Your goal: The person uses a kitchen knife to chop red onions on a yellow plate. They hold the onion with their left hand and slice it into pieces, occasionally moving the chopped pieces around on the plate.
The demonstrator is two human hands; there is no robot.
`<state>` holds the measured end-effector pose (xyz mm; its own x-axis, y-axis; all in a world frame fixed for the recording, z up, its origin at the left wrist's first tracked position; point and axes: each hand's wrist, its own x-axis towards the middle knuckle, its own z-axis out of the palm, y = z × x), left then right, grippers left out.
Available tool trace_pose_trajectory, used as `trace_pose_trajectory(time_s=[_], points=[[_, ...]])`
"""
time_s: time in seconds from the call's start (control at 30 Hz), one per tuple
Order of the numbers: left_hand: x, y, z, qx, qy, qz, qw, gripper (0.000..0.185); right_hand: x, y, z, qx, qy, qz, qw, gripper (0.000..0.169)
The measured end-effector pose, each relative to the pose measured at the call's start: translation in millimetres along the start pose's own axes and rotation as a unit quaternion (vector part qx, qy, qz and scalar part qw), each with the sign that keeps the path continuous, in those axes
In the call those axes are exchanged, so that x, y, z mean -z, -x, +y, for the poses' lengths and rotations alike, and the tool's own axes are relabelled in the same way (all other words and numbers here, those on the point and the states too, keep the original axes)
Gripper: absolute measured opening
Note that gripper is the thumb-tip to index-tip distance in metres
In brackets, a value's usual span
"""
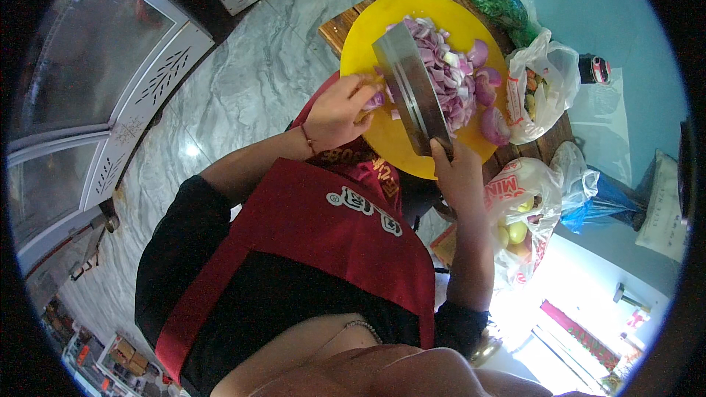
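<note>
My right hand point(459, 168) grips the handle of a wide steel cleaver point(405, 80), whose blade lies across the round yellow cutting board point(361, 38). At the board's near left edge, my left hand point(341, 107) has its fingers bent around a purple onion piece point(375, 101), partly hidden by the fingers. Beyond the blade spreads a heap of chopped red onion point(449, 74). Several larger onion pieces, among them an onion half point(495, 125), rest along the board's right side. A few small bits lie between my left hand and the blade.
The board stands on a wooden table point(345, 25) against a blue wall. Along its right side are a green-filled plastic bag point(493, 3), a white bag of vegetables point(543, 88) and another bag holding pale produce point(521, 220). Glass-doored cabinets point(149, 71) stand left, across the marble-patterned floor point(237, 77).
</note>
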<state>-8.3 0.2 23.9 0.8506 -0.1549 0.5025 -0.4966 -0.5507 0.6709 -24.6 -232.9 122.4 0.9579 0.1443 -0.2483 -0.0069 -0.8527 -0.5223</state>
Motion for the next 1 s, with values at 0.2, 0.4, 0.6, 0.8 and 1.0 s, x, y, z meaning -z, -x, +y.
trace_pose_trajectory(time_s=[0.2, 0.4, 0.6, 0.8, 1.0], points=[[4.2, 12.4, -9.2, -0.019, -0.015, 0.026, 0.999, 0.036, 8.6, 9.9, -15.9, -0.015, -0.002, -0.039, 0.999, 0.031], [-3.7, 16.7, -14.7, -0.044, -0.015, 0.026, 0.999, 0.033, -0.3, 8.0, -7.7, 0.009, 0.016, -0.059, 0.998, 0.031], [-3.4, 15.3, -9.2, -0.039, -0.022, 0.032, 0.999, 0.032, -24.1, -3.7, 1.7, 0.033, 0.09, -0.057, 0.994, 0.033], [-5.5, 12.3, -10.0, -0.039, -0.008, 0.03, 0.999, 0.029, -10.9, 0.2, -1.3, 0.019, 0.048, -0.02, 0.998, 0.034], [-0.1, 7.6, -8.3, -0.077, -0.016, 0.035, 0.996, 0.025, -4.0, 11.7, -11.4, 0.032, 0.011, -0.005, 0.999, 0.031]])
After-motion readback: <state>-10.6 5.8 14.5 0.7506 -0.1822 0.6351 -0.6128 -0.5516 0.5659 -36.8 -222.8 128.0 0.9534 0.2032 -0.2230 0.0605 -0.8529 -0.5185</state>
